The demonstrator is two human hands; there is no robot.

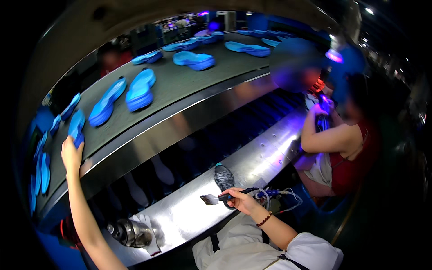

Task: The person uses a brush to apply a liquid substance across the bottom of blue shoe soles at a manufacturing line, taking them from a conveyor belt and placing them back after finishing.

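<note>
My left hand (72,155) reaches far out to the left, its thumb and fingers closed round the near end of a blue shoe sole (77,123) on the dark conveyor belt (119,121). Low over the metal bench, my right hand (241,201) grips a flat brush (209,199) by its dark handle, bristles pointing left. Just beyond the brush lies a dark shoe sole (223,176) on the bench (189,213), partly hidden by my right hand and the brush.
More blue soles (141,90) lie along the belt. Dark and greyish soles (162,170) fill a shadowed shelf beneath it. A dark, shiny container (135,233) stands on the bench's near left. Hoses (281,193) run beside my right hand. A co-worker (342,139) sits at the right under a purple lamp (334,56).
</note>
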